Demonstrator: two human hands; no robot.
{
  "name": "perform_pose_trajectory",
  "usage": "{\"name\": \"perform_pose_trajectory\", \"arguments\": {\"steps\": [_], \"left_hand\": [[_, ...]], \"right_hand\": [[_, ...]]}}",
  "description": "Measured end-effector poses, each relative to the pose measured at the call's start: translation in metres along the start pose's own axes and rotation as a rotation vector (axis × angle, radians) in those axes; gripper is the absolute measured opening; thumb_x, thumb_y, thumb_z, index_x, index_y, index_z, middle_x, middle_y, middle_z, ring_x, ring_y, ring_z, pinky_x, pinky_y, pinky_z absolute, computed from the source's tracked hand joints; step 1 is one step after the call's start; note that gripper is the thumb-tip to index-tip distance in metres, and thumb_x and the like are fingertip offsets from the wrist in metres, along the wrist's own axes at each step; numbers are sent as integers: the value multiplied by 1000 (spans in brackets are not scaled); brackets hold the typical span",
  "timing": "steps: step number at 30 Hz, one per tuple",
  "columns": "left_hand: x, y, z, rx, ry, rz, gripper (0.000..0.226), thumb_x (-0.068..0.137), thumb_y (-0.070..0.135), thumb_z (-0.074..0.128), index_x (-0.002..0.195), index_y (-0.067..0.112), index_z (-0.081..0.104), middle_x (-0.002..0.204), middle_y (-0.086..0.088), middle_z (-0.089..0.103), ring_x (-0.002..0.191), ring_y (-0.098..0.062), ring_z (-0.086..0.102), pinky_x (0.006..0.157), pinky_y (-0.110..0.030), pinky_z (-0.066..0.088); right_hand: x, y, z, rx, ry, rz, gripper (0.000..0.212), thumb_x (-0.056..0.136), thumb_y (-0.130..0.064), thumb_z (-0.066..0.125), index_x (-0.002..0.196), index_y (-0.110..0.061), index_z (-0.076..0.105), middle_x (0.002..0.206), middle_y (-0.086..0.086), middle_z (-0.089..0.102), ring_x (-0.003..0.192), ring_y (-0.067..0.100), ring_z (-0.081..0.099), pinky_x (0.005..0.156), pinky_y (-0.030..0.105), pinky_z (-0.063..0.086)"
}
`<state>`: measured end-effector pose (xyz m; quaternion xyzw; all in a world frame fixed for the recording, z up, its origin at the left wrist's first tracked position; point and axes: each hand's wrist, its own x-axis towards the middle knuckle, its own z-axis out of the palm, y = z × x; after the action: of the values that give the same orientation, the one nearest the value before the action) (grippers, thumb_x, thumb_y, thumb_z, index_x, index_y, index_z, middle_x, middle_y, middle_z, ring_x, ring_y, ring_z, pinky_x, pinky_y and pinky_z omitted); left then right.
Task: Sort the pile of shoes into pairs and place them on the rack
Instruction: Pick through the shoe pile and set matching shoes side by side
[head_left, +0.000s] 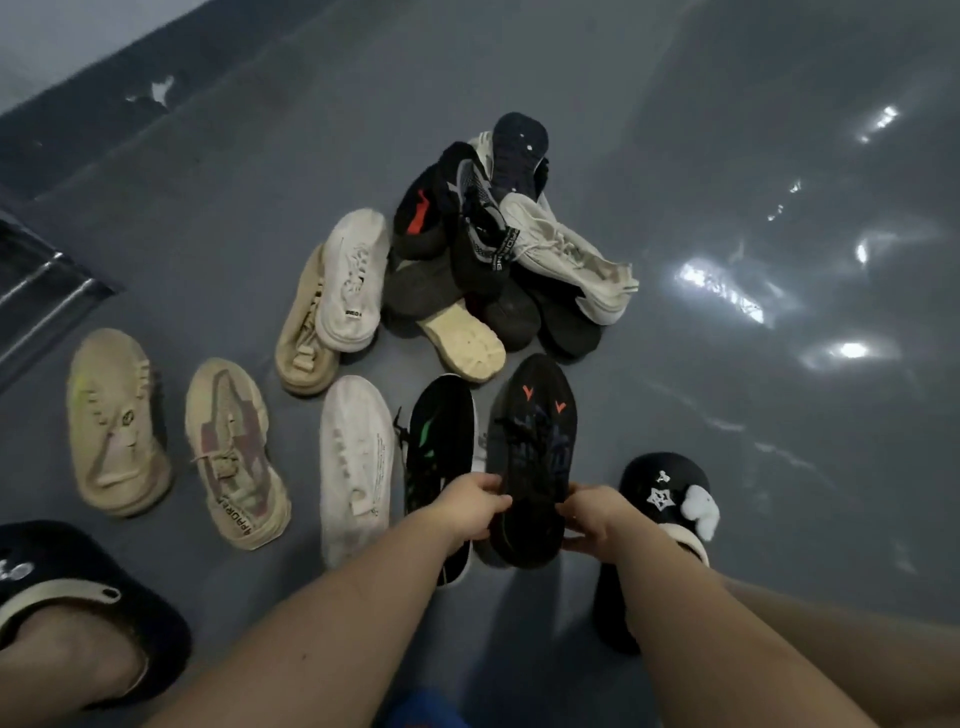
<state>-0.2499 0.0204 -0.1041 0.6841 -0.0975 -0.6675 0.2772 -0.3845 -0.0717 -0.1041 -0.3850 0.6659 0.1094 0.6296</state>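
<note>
Nearest to me, both hands are on one shoe. My left hand (470, 501) curls its fingers and thumb around the heel end of the black sneaker with orange marks (535, 457) from the left, and my right hand (592, 514) pinches the same heel from the right — the toe points away from me, above the grey floor (727, 467). Whether its sole touches the floor I cannot tell.

On either side of my arms sit my feet in black slippers: the left slipper (67, 582) at the lower edge, the right slipper (670, 499) with a white star and a pale charm just beside my right hand.

Touching the held shoe on its left lies a black sneaker with green marks (439, 457), then a white sneaker (356, 467), a tan sneaker with pink patches (234, 452) and a beige sneaker (114, 421), side by side.

Farther out, a white shoe (353, 280) lies sole-up on a tan shoe (301, 332). Beyond them is the pile of shoes (493, 249) — dark and cream ones heaped together.
</note>
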Motion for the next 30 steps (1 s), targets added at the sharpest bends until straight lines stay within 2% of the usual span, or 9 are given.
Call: {"name": "perform_pose_trajectory", "arguments": {"steps": [2, 4, 8, 13, 16, 19, 24, 28, 30], "left_hand": [[10, -2, 8, 30, 21, -4, 49, 95, 9, 51, 142, 9, 39, 137, -12, 53, 124, -25, 51, 93, -29, 45], [19, -8, 12, 33, 22, -25, 48, 93, 8, 52, 140, 6, 42, 134, -16, 55, 123, -28, 53, 105, -31, 42], [18, -21, 15, 48, -14, -99, 42, 92, 8, 53, 134, 7, 50, 127, -15, 59, 118, -27, 57, 103, -32, 44], [24, -4, -1, 14, 49, -41, 46, 92, 6, 53, 138, 4, 44, 136, -20, 52, 126, -34, 51, 99, -31, 42], [29, 17, -19, 0, 99, -6, 47, 91, 13, 54, 138, 11, 46, 137, -19, 51, 120, -30, 54, 100, -36, 43], [28, 37, -38, 42, 148, 32, 47, 89, 15, 56, 135, 15, 50, 134, -13, 55, 124, -25, 51, 107, -37, 40], [30, 73, -73, 75, 227, 102, 41, 87, 12, 56, 128, 17, 56, 128, -14, 59, 121, -26, 53, 102, -33, 41], [39, 106, -108, 55, 308, 167, 40, 86, 10, 59, 127, 13, 57, 128, -16, 59, 117, -28, 56, 102, -34, 42], [45, 120, -123, 37, 331, 184, 40, 86, 12, 60, 126, 14, 57, 125, -17, 60, 104, -24, 59, 94, -34, 47]], "right_hand": [[12, 8, 0, -10, 36, 21, 34, 91, 6, 45, 118, -7, 61, 100, 10, 63, 80, 18, 59, 57, 28, 51], [20, 14, 7, -23, 67, 28, 36, 92, 6, 42, 121, -6, 59, 105, 13, 63, 82, 23, 60, 64, 34, 55], [27, 28, 16, -125, 93, 16, 42, 90, 9, 43, 129, -1, 54, 122, 20, 62, 112, 35, 59, 100, 44, 48], [18, 14, 17, -87, 154, -45, 58, 87, 5, 55, 142, -5, 38, 129, 18, 57, 112, 32, 58, 89, 31, 48], [8, -12, 24, -70, 147, -133, 71, 84, 2, 60, 147, -9, 29, 134, 16, 52, 121, 32, 53, 103, 37, 44], [6, -47, 37, -172, 132, -232, 77, 82, -7, 66, 148, -12, 27, 139, 12, 49, 125, 29, 51, 107, 39, 41], [2, -128, 49, -337, 146, -418, 73, 85, -14, 63, 148, -15, 26, 140, 8, 46, 117, 26, 55, 95, 32, 44], [2, -191, 48, -431, 212, -585, 71, 85, -11, 62, 147, -12, 28, 143, 10, 45, 126, 23, 49, 101, 28, 41], [3, -215, 47, -429, 228, -629, 71, 85, -12, 62, 147, -12, 28, 140, 10, 47, 126, 24, 49, 105, 31, 42]]}}
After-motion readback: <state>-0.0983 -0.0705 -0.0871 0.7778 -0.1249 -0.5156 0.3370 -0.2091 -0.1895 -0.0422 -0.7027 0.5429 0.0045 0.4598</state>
